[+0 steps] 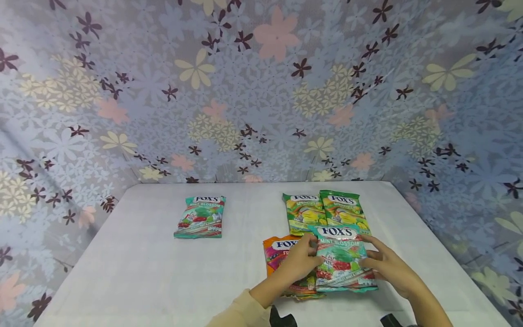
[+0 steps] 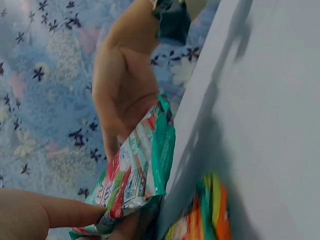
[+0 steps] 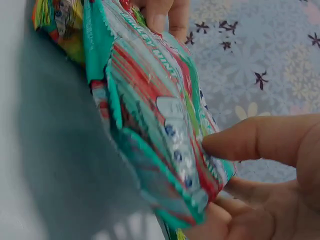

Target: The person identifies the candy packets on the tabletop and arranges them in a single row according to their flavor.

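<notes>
A teal Fox's mint candy bag [image 1: 341,261] is held between both hands at the right front of the table. My left hand [image 1: 301,260] pinches its left edge, and my right hand [image 1: 390,268] grips the right edge, thumb on the printed face in the right wrist view. Beneath the left forearm lies an orange Fox's candy bag [image 1: 271,254], partly covered by the hand and the teal bag. Just behind are two green-and-yellow Fox's bags, the left one [image 1: 304,213] and the right one [image 1: 345,210], their lower ends overlapped by the held bag.
Another teal mint candy bag [image 1: 201,218] lies alone at the back left of the white table [image 1: 143,272]. Flower-patterned cloth [image 1: 245,91] hangs behind the table and along both sides.
</notes>
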Tool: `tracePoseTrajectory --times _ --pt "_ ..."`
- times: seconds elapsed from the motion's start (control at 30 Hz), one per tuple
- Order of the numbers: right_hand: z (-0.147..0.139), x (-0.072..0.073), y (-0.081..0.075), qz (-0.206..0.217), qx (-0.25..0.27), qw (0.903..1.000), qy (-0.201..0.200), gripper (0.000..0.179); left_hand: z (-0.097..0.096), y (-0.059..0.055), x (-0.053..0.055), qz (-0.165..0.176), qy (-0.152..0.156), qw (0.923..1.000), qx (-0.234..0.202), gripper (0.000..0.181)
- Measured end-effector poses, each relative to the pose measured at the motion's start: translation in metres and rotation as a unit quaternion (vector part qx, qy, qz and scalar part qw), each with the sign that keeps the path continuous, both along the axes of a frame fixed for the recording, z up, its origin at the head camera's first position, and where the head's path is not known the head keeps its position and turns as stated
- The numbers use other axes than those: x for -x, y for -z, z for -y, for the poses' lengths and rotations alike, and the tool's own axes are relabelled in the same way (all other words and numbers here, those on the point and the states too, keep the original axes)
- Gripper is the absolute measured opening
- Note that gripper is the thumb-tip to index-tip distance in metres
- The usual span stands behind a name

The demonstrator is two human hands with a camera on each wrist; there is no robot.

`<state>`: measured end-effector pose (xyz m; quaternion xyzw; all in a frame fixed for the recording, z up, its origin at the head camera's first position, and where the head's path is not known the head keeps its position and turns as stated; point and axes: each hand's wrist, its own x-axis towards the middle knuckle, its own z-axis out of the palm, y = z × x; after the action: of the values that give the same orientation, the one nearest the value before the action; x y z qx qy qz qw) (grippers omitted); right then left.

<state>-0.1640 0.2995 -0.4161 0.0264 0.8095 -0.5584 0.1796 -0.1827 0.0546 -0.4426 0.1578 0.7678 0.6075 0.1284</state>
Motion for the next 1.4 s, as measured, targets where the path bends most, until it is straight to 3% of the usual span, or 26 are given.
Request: tracePoseTrajectory --times 0.2,0.37,0.57,0.77,0.9,1.13,1.4 --pt "0.018 0.004 0.002 -0.016 0.068 0.9973 -0.020 0.083 0.024 -0.002 0.004 0.027 -0.005 0.9994 -0.022 0.042" --pt "0.033 0.010 0.006 -0.027 0.073 0.9964 -0.033 0.083 0.039 -0.001 0.007 0.022 -0.007 0.9996 -0.017 0.044" --pt "0.046 0.013 0.010 -0.031 0.088 0.9951 -0.031 0.082 0.053 -0.001 0.010 -0.011 0.000 0.9999 0.008 0.043" --pt "0.056 0.015 0.011 -0.034 0.086 0.9952 -0.031 0.082 0.063 -0.001 0.012 -0.058 -0.017 0.9972 0.045 0.040" --pt "0.065 0.015 0.011 -0.022 0.076 0.9968 -0.010 0.082 0.070 0.000 0.013 -0.051 -0.021 0.9975 0.043 0.039" --pt "0.079 0.021 0.012 -0.020 0.122 0.9924 0.001 0.080 0.083 -0.004 0.018 -0.037 -0.027 0.9983 0.035 0.040" --pt "0.094 0.028 0.015 -0.030 0.127 0.9914 -0.003 0.076 0.099 -0.005 0.022 -0.048 -0.033 0.9974 0.043 0.042"
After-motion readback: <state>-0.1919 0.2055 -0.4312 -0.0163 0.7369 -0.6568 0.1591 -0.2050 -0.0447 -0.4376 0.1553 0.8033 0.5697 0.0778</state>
